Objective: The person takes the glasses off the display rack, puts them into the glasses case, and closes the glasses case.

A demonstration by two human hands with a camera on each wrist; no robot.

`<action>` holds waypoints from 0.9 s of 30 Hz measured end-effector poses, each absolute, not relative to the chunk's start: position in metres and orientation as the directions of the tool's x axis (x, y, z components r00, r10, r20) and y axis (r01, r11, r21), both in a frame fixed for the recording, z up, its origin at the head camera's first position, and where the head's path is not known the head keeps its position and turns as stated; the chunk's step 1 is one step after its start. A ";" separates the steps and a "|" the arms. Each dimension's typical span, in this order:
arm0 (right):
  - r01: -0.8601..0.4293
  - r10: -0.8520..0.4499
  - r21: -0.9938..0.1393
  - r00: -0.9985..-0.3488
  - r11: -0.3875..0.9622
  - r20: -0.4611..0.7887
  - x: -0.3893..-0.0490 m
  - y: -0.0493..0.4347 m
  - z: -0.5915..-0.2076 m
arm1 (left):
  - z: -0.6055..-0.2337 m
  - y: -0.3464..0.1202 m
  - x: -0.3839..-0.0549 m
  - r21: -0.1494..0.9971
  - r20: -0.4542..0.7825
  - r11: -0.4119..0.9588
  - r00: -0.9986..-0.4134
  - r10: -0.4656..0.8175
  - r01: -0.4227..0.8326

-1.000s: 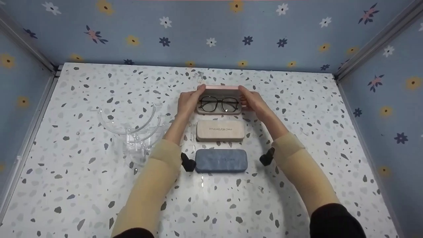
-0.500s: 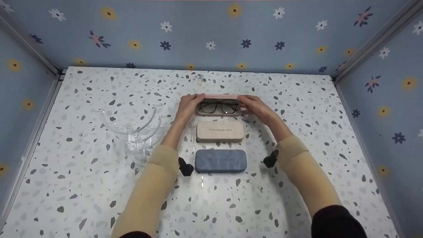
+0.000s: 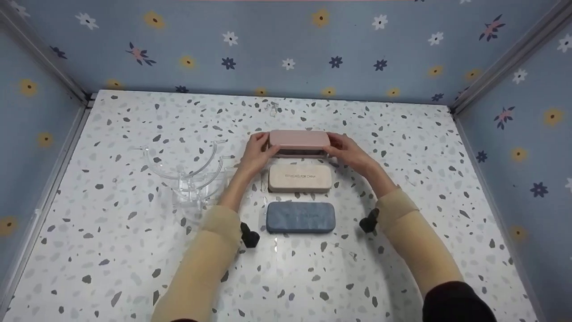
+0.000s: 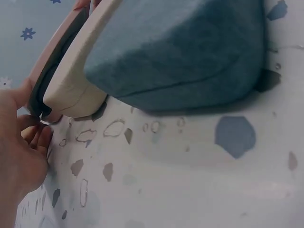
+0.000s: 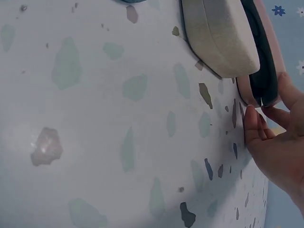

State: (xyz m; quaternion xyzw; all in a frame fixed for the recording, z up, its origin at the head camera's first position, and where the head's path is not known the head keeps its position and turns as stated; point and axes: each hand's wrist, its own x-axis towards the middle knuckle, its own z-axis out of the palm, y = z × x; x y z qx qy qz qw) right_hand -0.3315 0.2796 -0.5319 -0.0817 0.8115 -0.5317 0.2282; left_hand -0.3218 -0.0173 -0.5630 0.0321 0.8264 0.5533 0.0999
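Observation:
A pink glasses case [image 3: 299, 139] lies at the back of the row, its lid lowered with a dark gap along the front. My left hand [image 3: 258, 153] holds its left end, thumb at the lid's front corner. At the opposite end, my right hand [image 3: 351, 152] grips the lid the same way, thumb in front and fingers along the side. Both wrist views show the dark lining between lid and base. The glasses inside are hidden now. Just in front sit a shut beige glasses case [image 3: 300, 178] and a shut blue glasses case [image 3: 300, 218].
Clear plastic stands with curved arms [image 3: 185, 184] are left of the cases, beside my left forearm. Flowered blue panels [image 3: 286, 44] wall the speckled white table [image 3: 308, 273] at the back and sides.
The pink case's lid has swung down toward me from upright, covering the black-framed glasses. Both hands have come forward and down with it. The beige and blue cases stay put.

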 end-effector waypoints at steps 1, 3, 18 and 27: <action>0.085 -0.372 -0.894 -0.889 0.439 -0.267 -0.331 0.279 -0.534 | -0.565 -0.017 -0.321 0.917 -0.111 0.398 -0.980 0.168 -0.035; 0.035 -0.365 -0.884 -0.903 0.466 -0.228 -0.331 0.278 -0.537 | -0.569 -0.018 -0.320 0.910 -0.078 0.414 -0.982 0.174 0.001; -0.099 -0.348 -0.826 -0.929 0.554 -0.122 -0.337 0.272 -0.551 | -0.573 -0.017 -0.321 0.901 -0.116 0.431 -0.982 0.147 -0.042; 0.001 -0.309 -0.830 -0.928 0.558 -0.208 -0.334 0.273 -0.548 | -0.576 -0.016 -0.318 0.896 -0.142 0.441 -0.975 0.169 -0.055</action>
